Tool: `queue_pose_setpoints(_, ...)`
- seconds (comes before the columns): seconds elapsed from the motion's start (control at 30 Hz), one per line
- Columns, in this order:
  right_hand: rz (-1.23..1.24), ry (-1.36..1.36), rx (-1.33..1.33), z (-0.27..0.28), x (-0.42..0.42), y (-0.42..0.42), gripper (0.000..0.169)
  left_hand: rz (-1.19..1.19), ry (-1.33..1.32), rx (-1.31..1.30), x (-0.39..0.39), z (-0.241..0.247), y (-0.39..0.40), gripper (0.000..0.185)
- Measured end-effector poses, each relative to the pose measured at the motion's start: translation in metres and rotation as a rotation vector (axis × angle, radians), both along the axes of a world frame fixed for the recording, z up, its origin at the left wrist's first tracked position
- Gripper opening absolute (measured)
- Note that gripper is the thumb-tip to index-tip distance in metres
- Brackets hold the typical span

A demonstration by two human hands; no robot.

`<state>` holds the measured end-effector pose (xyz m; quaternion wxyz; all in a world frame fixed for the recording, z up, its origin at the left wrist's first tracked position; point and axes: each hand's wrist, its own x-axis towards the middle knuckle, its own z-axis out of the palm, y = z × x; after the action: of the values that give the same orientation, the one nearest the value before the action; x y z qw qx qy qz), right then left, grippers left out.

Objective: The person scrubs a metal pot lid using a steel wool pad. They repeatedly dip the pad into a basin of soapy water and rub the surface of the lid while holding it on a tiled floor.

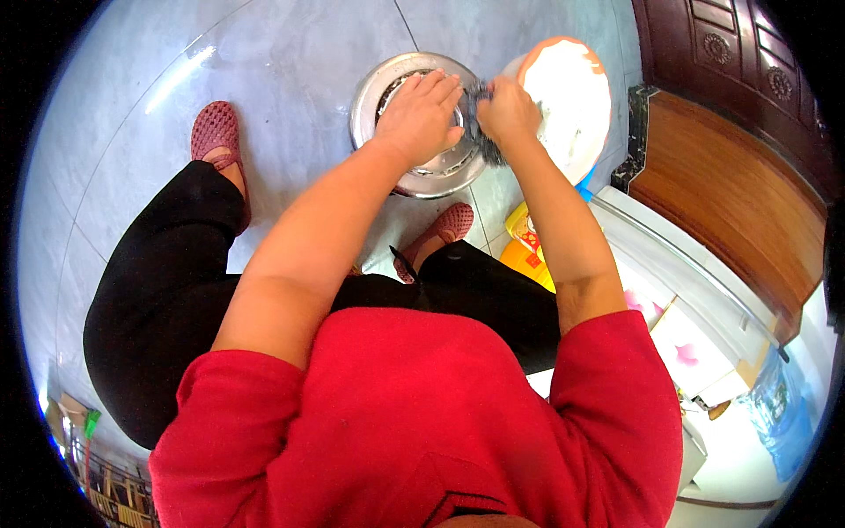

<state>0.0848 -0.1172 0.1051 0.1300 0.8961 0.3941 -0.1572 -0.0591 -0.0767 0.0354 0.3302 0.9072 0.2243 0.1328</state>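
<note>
A round stainless steel pot or lid (365, 132) with dark stained rings sits low over the tiled floor before me. My left hand (426, 115) lies flat on it, palm down, covering much of its middle. In my right hand (508, 112), blurred, is a dark wiry scouring pad (490, 150), which meets the right rim of the steel piece. Just right of that hand stands a pale basin with an orange rim (599, 66). White, overexposed contents fill it, perhaps suds. The underside of the steel piece is hidden.
Yellow containers (525, 261) stand beside my right knee. White cabinets (700, 317) with pink flower prints line the right. Beyond them are a wooden step or ledge (719, 185) and a dark carved door (726, 59). A blue plastic bag (782, 416) hangs lower right. The floor (290, 86) looks wet.
</note>
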Motion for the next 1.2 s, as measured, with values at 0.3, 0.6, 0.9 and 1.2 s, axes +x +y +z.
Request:
queue_pose_setpoints(0.3,0.049,0.025,-0.017,0.001,-0.011,-0.009,0.024,0.017,-0.004,-0.012,-0.002,-0.002,-0.002,0.055)
queue_pose_setpoints(0.6,-0.24,0.113,0.195,-0.008,0.022,0.006,0.037,0.041,-0.056,0.002,0.002,-0.003,-0.001,0.054)
queue_pose_setpoints(0.9,-1.186,1.13,1.121,-0.002,0.013,-0.107,0.029,0.075,-0.215,-0.065,0.004,-0.008,0.002,0.042)
queue_pose_setpoints(1.2,-1.1,1.224,1.182,-0.033,-0.011,-0.112,0.023,0.727,-0.143,-0.104,-0.028,-0.011,0.006,0.041)
